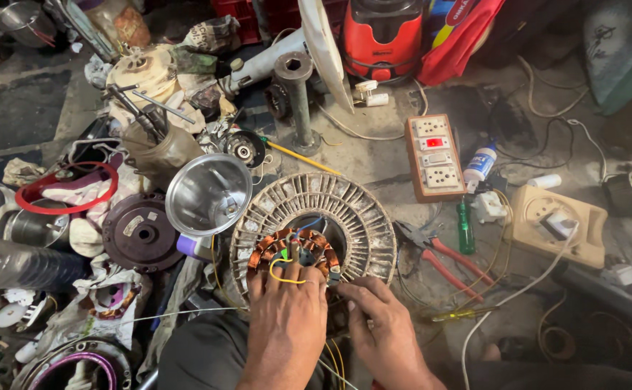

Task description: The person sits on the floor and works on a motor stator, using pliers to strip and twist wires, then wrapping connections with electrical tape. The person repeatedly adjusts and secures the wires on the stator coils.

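Copper-wound stator (294,249) sits inside ribbed fan housing (363,209). Left hand (287,307) fingers pressed flat on windings; right hand (381,321) fingertips pinching stator's near edge. Red-handled pliers (439,256) right of housing.

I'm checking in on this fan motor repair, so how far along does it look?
Done: the round ribbed housing lies open, with the copper-wound stator exposed in it. In hand: the left hand rests on the windings by the yellow wire, and the right hand works at the stator's edge. Left: wire ends look loose, and the red-handled pliers lie unused.
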Motion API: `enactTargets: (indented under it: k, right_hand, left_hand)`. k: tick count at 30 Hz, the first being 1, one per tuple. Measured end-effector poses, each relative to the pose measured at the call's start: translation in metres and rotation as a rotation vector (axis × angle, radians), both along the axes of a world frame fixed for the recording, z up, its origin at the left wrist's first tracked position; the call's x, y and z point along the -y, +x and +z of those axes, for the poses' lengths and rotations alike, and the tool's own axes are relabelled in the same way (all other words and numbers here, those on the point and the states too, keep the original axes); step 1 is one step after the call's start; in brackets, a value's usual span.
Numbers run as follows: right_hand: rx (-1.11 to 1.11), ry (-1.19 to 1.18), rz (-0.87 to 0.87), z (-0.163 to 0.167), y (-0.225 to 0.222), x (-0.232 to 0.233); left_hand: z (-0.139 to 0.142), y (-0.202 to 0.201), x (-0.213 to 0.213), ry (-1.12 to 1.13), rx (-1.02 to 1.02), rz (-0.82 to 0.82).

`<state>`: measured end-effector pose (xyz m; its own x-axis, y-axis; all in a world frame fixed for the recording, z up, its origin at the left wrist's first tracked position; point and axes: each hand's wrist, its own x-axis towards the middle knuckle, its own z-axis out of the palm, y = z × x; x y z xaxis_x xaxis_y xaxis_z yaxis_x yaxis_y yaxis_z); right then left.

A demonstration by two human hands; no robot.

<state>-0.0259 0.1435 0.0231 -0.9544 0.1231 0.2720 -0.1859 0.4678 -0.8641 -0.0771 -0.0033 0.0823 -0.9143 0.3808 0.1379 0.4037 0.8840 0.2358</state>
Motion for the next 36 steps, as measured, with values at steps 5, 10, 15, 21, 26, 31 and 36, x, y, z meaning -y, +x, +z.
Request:
enactTargets:
  k: [5, 10, 15, 21, 26, 31, 36]
  right_hand:
    - [0.087, -0.046, -0.015, -0.003, 0.001, 0.0]
    - [0.088, -0.141, -0.058, -0.008, 0.0, -0.001]
    - [0.019, -0.103, -0.022, -0.014, 0.003, 0.001]
    - [0.034, -0.078, 0.05, -0.012, 0.004, 0.002]
    - [0.078, -0.064, 0.057, -0.007, 0.001, 0.003]
    - [0.081, 0.009, 0.073, -0.002, 0.0, 0.002]
    - [0.094, 0.013, 0.112, 0.004, -0.001, 0.004]
  left_hand:
    - [-0.004, 0.003, 0.001, 0.018, 0.034, 0.015]
    - [-0.006, 0.002, 0.001, -0.014, 0.087, 0.049]
    - [-0.006, 0.003, -0.001, -0.072, 0.023, 0.028]
    - [-0.002, 0.004, -0.002, -0.122, 0.032, 0.016]
    - [0.001, 0.004, -0.002, -0.176, 0.145, 0.017]
    - [-0.001, 0.005, -0.001, -0.115, -0.274, -0.087]
    - [-0.008, 0.005, 0.004, -0.25, 0.005, -0.111]
